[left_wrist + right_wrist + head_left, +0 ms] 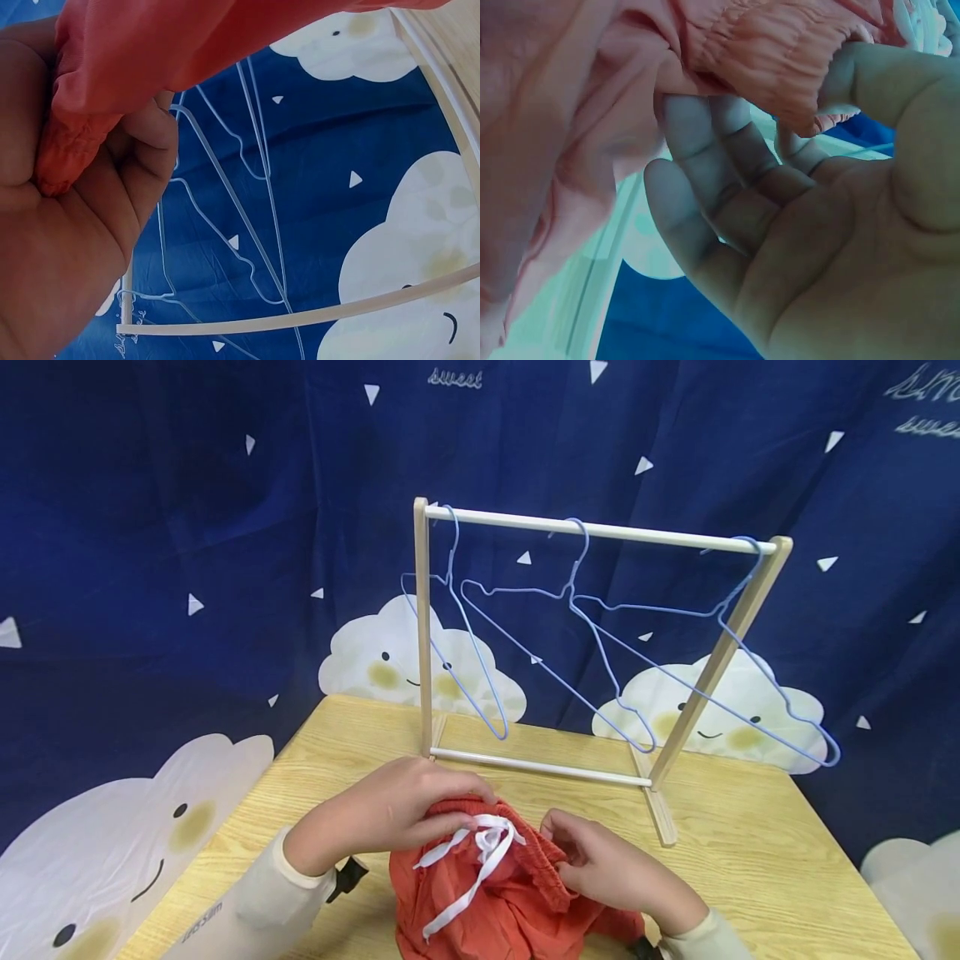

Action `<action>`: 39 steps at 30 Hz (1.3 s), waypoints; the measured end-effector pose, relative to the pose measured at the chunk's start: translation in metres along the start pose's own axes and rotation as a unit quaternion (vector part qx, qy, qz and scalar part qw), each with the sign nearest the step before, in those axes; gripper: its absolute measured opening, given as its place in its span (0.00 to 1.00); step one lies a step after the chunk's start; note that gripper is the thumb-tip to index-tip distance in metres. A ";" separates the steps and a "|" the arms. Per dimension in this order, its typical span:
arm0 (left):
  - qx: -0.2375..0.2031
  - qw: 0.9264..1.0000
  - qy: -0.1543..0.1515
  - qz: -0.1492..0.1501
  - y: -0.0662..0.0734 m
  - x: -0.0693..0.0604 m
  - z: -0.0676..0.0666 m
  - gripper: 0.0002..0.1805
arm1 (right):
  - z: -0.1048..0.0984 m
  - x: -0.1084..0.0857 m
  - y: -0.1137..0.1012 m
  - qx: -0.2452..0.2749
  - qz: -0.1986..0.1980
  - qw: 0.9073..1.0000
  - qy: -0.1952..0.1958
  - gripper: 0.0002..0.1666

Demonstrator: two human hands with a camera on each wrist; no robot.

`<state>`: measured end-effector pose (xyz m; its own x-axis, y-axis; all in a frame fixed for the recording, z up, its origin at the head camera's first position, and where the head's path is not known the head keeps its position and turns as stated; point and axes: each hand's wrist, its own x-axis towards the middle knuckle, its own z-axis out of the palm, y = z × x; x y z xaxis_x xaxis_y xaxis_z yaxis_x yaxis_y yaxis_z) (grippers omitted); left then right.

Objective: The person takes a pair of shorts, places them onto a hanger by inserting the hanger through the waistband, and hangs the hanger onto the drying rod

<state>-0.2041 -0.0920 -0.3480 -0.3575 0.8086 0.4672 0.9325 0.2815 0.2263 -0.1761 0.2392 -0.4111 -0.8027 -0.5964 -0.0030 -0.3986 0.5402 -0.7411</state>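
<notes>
Orange-red pants (517, 906) with a gathered elastic waistband (536, 852) are held up over the front of the table; whether the legs are long or short is hidden in the folds. A white drawstring (480, 877) is tied in a bow at the waist. My left hand (393, 806) grips the waistband beside the bow, and in the left wrist view the cloth (71, 146) is pinched between thumb and fingers. On the other side my right hand (607, 868) pinches the waistband, its thumb (870, 79) inside the opening and its fingers (712, 172) behind the cloth.
Behind the hands a small wooden rack (540, 766) stands on the table (750, 843). Three blue wire hangers hang from its white top rail (645, 533): a left one (480, 660), a middle one (607, 668) and a right one (780, 685). A dark blue curtain (187, 510) hangs behind.
</notes>
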 end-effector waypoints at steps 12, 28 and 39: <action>0.006 1.000 0.011 -0.016 -0.004 -0.002 -0.004 0.11 | -0.039 -0.010 0.010 0.034 0.019 0.996 0.084 0.11; -0.029 0.999 0.000 -0.032 -0.013 -0.005 -0.008 0.11 | -0.066 -0.029 -0.003 0.112 -0.004 0.978 0.174 0.06; -0.054 0.998 0.002 -0.028 -0.020 -0.009 -0.017 0.05 | -0.070 -0.035 -0.010 0.119 -0.015 0.964 0.236 0.07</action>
<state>-0.2203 -0.1137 -0.3423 -0.4088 0.7910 0.4552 0.9003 0.2679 0.3430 -0.1748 0.2965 -0.3572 -0.9270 -0.2427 0.2860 -0.3576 0.3415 -0.8692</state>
